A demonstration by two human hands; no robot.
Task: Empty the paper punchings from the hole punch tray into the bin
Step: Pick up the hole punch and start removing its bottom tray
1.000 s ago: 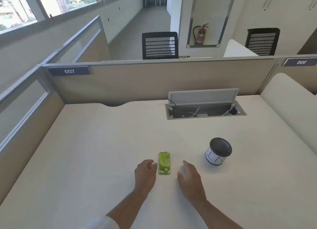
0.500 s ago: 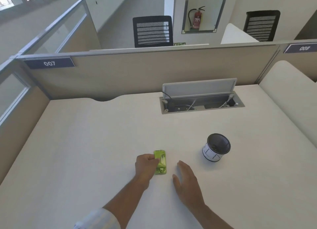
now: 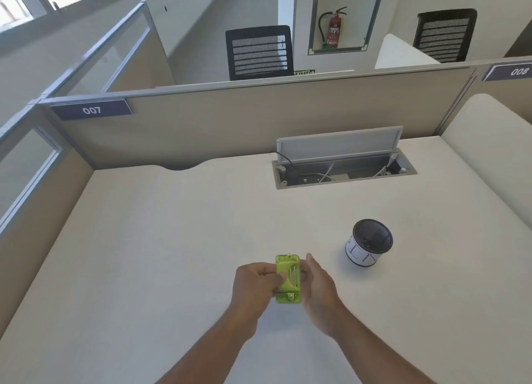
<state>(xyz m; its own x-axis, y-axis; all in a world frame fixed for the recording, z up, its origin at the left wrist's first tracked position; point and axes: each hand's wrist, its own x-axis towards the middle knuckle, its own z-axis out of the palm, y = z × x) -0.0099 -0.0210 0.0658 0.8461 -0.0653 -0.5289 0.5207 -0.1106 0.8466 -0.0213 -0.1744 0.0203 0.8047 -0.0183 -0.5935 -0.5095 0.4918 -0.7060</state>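
Near the front of the pale bench [image 3: 144,239], the green hole punch [image 3: 288,278] is now gripped between both hands, where half a second ago only the left hand touched it and the right lay flat on the surface beside it. The left hand [image 3: 254,283] has its fingers [image 3: 280,277] curled closed over the punch's left edge, thumb on top; the right hand [image 3: 318,283] has come in against the right edge, though whether its fingers are actually closed on the punch cannot be told, since its palm faces away. Whether the punch is clear of the bench is also unclear. The small mesh bin [image 3: 368,244] stands apart to the right, upright and open-topped. With both hands engaged, the tray can probably be worked loose next; nothing has been emptied yet.
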